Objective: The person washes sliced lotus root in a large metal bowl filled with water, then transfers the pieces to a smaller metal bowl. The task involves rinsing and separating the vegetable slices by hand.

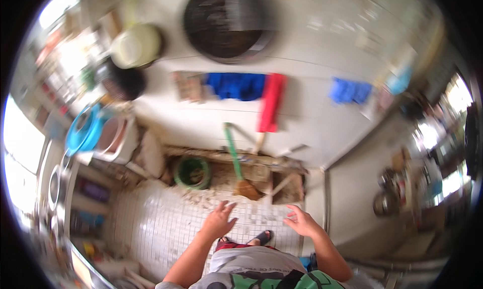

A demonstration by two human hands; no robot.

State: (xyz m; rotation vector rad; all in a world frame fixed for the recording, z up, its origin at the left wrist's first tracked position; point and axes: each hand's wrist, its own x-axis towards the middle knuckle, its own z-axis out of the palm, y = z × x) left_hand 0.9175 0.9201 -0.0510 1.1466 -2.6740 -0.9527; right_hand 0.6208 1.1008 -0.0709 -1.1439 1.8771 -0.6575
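Note:
My left hand [220, 220] hovers over the tiled floor with its fingers apart and nothing in it. To the right, my right hand [303, 221] is likewise held out, spread and bare. Beyond them a broom with a green handle [232, 151] leans against the wall, its brown head [247, 190] down at the floor. Left of the broom stands a green bucket [192, 172] with some debris inside. A worn square box or dustpan [287, 187] lies past my right hand, with a stick-like piece across it. Neither hand touches any of these.
Loose debris [203, 198] litters the white tiles near the bucket. Blue cloth [237, 86] and red cloth [272, 100] hang on the wall below a large dark round pan or basin [222, 29]. Shelving [90, 191] and a blue basin [85, 128] stand left; a metal-edged partition [326, 202] runs right.

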